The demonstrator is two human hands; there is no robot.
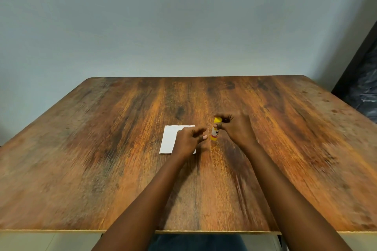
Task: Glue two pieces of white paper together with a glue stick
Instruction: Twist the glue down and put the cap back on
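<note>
A yellow glue stick [215,132] with a white label stands upright near the middle of the wooden table [102,149]. My right hand [234,128] grips its upper part, fingers curled around the cap end. White paper [168,138] lies flat just left of the stick; I cannot tell whether it is one piece or two stacked. My left hand [188,139] hovers over the paper's right half and hides it, with fingers apart and pointing toward the stick, holding nothing. The hands are slightly blurred.
The table's far edge meets a plain pale wall [183,26]. A dark object [365,87] stands beyond the table's right corner. Blue cloth on my lap [195,242] shows below the near edge.
</note>
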